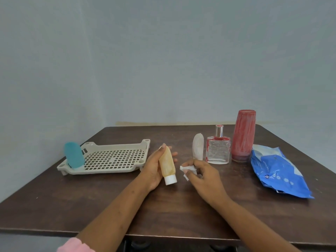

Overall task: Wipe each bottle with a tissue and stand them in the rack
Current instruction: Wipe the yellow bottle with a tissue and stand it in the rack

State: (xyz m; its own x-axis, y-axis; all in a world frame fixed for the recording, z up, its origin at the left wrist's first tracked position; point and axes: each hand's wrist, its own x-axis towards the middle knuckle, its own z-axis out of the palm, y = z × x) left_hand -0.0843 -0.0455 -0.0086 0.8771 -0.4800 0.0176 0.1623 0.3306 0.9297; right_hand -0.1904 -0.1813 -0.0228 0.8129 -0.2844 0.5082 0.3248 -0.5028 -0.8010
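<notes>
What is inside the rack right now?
One teal bottle stands cap-down at the left end of the rack; the rest of its visible grid floor holds nothing. The floor behind that bottle is hidden, and the left hand covers the near right corner.

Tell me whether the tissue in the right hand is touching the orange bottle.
Apart. The head view shows a strip of dark table between the tissue and the orange bottle.

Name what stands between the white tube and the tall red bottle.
The clear glass perfume bottle stands between the white tube and the tall red bottle, upright, in the head view.
</notes>
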